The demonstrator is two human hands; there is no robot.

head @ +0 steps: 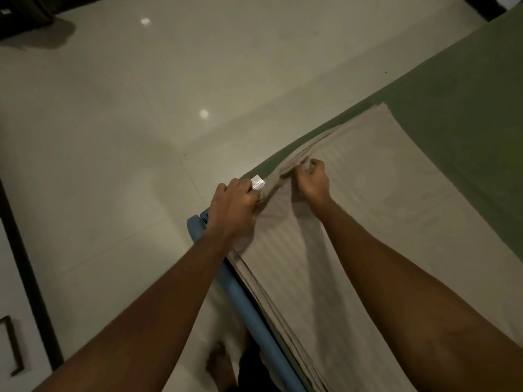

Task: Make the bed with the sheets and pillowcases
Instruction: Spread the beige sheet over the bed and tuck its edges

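A folded beige striped sheet (368,199) lies on the bed, which is covered in green fabric (458,89). My left hand (233,206) grips the sheet's near corner at the bed edge, next to a small white label (258,183). My right hand (314,181) pinches the folded layers of the sheet a little further along the same edge, and the cloth bunches into creases between the two hands. Both forearms reach in from the bottom of the view.
A blue bed frame edge (240,295) runs under the sheet at the lower middle. Glossy pale floor tiles (127,123) fill the left and top. A dark door frame (25,264) stands at the far left. My foot (219,363) is on the floor beside the frame.
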